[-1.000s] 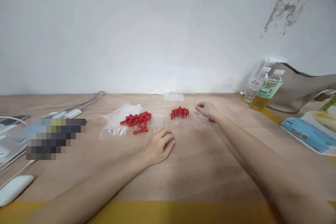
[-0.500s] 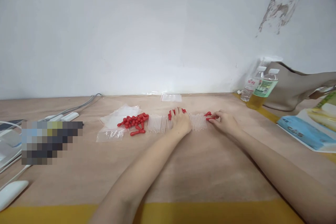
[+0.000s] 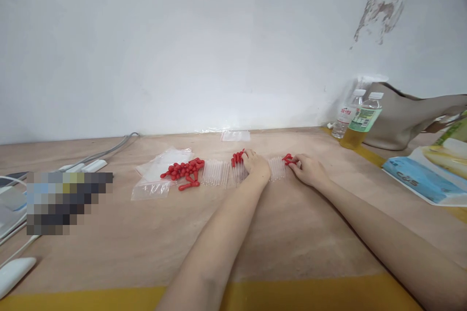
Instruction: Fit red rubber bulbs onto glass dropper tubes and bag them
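A row of clear glass dropper tubes (image 3: 216,173) lies across the middle of the wooden table (image 3: 284,233). Some tubes carry red rubber bulbs (image 3: 236,157). My left hand (image 3: 257,166) rests curled on the capped tubes in the middle of the row. My right hand (image 3: 308,170) sits at the row's right end, fingers closed on a red-bulbed dropper (image 3: 288,159). A heap of loose red bulbs (image 3: 183,169) lies to the left, beside clear plastic bags (image 3: 153,185).
Two plastic bottles (image 3: 359,121) and a beige bag (image 3: 408,119) stand at the back right by the wall. A printed blue packet (image 3: 419,180) lies at the right. Grey cables (image 3: 105,148), a white device (image 3: 16,272) and a blurred patch occupy the left.
My left hand moved from the near table up onto the capped tubes. My right hand shifted to the row's right end and closed on a red-bulbed dropper.
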Action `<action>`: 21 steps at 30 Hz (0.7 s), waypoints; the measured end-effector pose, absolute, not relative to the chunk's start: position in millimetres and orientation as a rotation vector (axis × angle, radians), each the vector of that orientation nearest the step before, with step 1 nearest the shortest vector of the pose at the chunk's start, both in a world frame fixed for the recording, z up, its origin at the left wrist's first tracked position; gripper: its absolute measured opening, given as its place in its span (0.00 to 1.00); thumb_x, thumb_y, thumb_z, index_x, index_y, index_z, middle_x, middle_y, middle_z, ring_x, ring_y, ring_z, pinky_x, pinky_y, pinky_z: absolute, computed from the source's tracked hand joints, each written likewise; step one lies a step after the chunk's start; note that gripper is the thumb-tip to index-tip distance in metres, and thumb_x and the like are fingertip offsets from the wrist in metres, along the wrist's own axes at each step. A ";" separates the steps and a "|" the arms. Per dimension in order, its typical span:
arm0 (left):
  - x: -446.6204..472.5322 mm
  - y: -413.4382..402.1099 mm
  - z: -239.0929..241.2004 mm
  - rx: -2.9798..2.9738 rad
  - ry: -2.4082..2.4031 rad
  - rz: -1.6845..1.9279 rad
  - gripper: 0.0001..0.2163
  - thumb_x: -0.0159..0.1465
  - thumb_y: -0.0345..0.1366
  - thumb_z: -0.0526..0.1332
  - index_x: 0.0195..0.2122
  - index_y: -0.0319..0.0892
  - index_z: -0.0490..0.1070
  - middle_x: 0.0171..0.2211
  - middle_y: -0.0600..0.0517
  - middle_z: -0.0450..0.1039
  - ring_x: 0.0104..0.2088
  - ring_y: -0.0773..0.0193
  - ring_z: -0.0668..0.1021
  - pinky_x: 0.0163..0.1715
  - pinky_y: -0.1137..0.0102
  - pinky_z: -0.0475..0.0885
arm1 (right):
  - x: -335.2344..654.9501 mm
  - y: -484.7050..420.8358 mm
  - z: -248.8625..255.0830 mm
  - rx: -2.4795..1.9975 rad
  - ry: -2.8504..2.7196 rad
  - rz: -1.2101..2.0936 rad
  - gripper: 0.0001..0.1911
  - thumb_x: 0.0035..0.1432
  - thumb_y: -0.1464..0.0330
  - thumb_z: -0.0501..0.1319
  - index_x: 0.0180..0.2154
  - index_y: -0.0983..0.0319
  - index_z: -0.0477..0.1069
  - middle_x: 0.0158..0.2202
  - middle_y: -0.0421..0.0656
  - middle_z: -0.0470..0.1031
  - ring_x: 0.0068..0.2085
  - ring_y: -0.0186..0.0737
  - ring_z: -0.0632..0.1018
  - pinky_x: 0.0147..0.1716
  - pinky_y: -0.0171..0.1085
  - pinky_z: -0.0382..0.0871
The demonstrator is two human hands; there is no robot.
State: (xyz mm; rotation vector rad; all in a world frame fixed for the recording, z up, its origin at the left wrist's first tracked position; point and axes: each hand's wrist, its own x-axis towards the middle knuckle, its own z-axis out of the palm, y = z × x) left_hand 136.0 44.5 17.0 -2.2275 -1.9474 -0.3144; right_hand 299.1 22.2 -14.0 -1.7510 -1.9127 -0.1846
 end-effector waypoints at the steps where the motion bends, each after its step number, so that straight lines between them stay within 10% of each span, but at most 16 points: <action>1: 135.2 42.5 20.8 -2.236 -1.953 -0.332 0.12 0.55 0.30 0.53 0.38 0.30 0.71 0.42 0.34 0.65 0.45 0.47 0.63 0.39 0.58 0.57 | 298.8 21.9 -14.0 -1.768 -1.893 -0.167 0.09 0.52 0.64 0.53 0.30 0.62 0.68 0.29 0.44 0.72 0.28 0.37 0.71 0.26 0.33 0.59; 11: 5.8 -20.1 32.4 -2.707 -1.433 -0.676 0.09 0.61 0.30 0.46 0.38 0.38 0.63 0.27 0.49 0.67 0.27 0.63 0.69 0.27 0.69 0.64 | 283.1 10.9 0.2 -1.421 -1.628 0.081 0.13 0.50 0.63 0.56 0.36 0.65 0.67 0.27 0.44 0.70 0.26 0.35 0.71 0.24 0.33 0.63; 21: -47.7 -34.4 -11.1 -2.759 -1.178 -1.027 0.09 0.63 0.30 0.47 0.40 0.40 0.64 0.36 0.49 0.68 0.36 0.65 0.71 0.36 0.71 0.67 | 185.6 -22.9 -7.3 -0.998 -1.910 0.416 0.09 0.53 0.66 0.55 0.34 0.61 0.71 0.31 0.44 0.71 0.33 0.37 0.72 0.32 0.37 0.67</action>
